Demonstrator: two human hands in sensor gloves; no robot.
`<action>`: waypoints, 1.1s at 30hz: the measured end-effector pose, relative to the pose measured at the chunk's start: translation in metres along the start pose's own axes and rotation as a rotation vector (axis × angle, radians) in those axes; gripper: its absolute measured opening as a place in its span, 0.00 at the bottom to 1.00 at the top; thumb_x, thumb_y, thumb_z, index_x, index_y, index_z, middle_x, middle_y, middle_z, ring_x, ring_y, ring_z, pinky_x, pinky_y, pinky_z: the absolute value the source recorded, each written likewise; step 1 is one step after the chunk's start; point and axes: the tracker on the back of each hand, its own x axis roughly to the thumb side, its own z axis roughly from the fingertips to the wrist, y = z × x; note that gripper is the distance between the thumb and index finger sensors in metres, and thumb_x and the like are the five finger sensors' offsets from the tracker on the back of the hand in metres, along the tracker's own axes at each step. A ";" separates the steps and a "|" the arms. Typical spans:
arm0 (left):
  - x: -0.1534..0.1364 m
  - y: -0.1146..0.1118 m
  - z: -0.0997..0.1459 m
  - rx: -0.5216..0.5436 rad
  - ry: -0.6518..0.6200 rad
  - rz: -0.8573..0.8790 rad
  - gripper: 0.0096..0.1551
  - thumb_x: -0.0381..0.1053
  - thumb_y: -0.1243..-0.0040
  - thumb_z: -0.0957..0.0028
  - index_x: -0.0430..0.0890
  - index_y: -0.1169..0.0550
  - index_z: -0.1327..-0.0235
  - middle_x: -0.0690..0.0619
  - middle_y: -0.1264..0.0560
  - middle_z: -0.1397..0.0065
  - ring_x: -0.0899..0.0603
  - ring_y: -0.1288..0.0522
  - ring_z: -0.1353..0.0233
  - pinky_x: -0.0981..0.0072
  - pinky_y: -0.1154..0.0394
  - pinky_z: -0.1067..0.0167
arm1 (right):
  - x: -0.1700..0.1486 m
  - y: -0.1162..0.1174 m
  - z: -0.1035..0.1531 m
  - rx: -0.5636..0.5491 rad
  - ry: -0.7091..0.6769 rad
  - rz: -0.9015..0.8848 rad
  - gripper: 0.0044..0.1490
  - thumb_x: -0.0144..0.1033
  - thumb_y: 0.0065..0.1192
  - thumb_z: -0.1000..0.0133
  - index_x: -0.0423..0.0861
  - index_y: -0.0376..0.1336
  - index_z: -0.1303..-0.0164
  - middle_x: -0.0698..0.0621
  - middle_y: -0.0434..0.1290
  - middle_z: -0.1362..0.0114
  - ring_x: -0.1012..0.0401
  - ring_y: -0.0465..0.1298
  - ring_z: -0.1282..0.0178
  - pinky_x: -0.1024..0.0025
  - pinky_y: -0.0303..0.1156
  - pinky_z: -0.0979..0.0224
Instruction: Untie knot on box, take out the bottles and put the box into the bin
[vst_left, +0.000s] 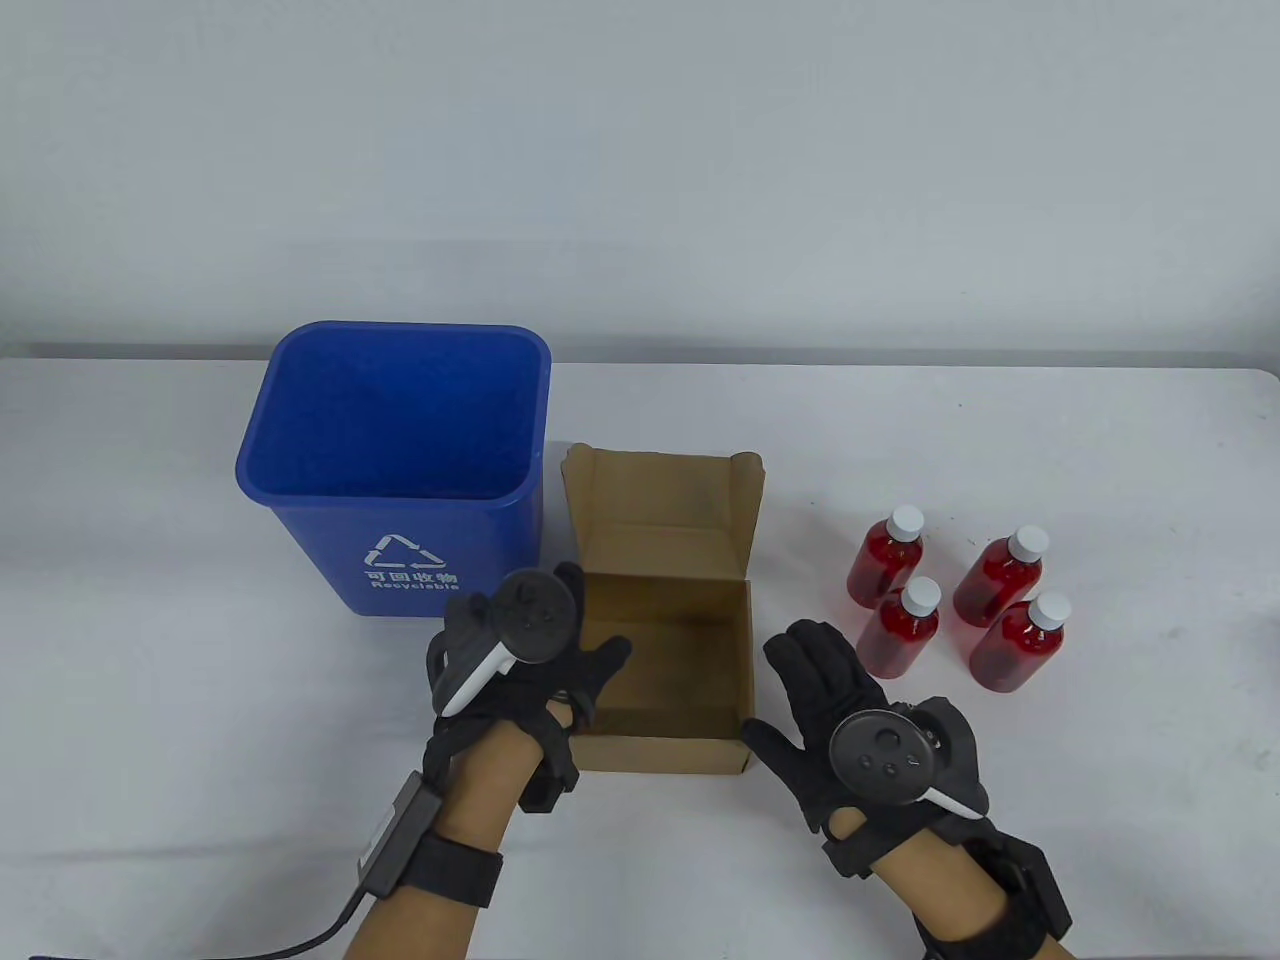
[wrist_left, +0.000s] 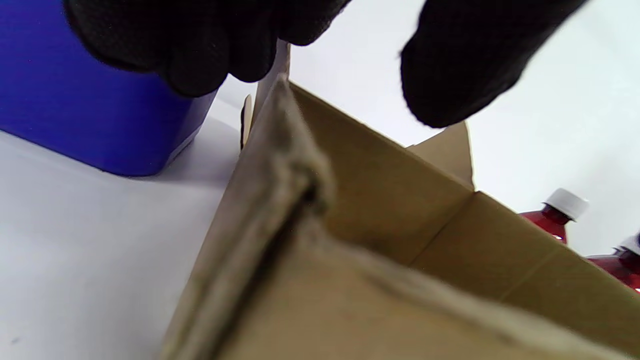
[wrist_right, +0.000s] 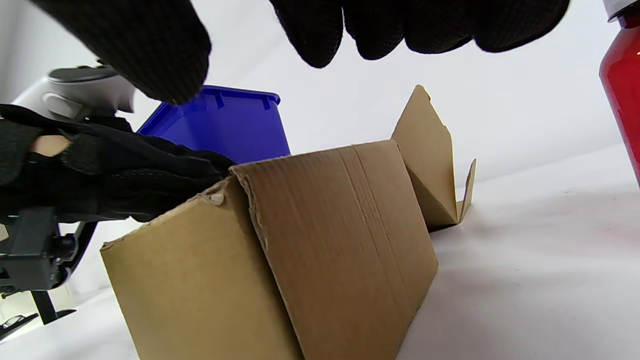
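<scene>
The brown cardboard box (vst_left: 660, 745) stands open in the middle of the table, empty inside, its lid (vst_left: 660, 500) folded back. My left hand (vst_left: 585, 625) straddles the box's left wall: the fingers (wrist_left: 200, 45) lie along the wall's top edge on the outside, and the thumb (wrist_left: 465, 65) hangs over the inside, apart from the wall. My right hand (vst_left: 815, 690) lies flat on the table just right of the box with straight fingers (wrist_right: 380, 25), holding nothing. Several red bottles (vst_left: 885, 555) with white caps stand upright to the right. No cord shows anywhere.
The blue recycling bin (vst_left: 400, 560) stands open-topped just left of the box and behind my left hand, almost touching the lid. The bottles cluster close beyond my right hand. A black cable (vst_left: 300, 940) trails from my left wrist.
</scene>
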 end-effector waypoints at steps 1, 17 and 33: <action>0.000 0.000 -0.002 -0.004 0.014 0.007 0.56 0.64 0.37 0.49 0.37 0.47 0.19 0.33 0.42 0.21 0.24 0.33 0.27 0.31 0.34 0.34 | 0.000 -0.001 0.000 0.001 -0.001 -0.002 0.49 0.54 0.56 0.44 0.33 0.48 0.25 0.32 0.47 0.21 0.29 0.53 0.25 0.33 0.57 0.32; -0.013 -0.012 -0.036 -0.147 0.225 0.153 0.51 0.61 0.41 0.45 0.39 0.48 0.19 0.36 0.32 0.26 0.31 0.21 0.41 0.41 0.25 0.44 | -0.001 -0.001 0.002 0.018 -0.019 -0.024 0.49 0.54 0.56 0.44 0.33 0.49 0.25 0.32 0.48 0.21 0.29 0.54 0.25 0.33 0.57 0.32; -0.038 -0.020 -0.026 -0.306 0.313 0.255 0.46 0.51 0.41 0.41 0.58 0.55 0.20 0.44 0.35 0.26 0.37 0.13 0.61 0.62 0.13 0.68 | 0.000 -0.002 0.003 0.004 -0.033 -0.043 0.48 0.54 0.56 0.44 0.33 0.50 0.25 0.33 0.48 0.21 0.29 0.55 0.25 0.34 0.58 0.32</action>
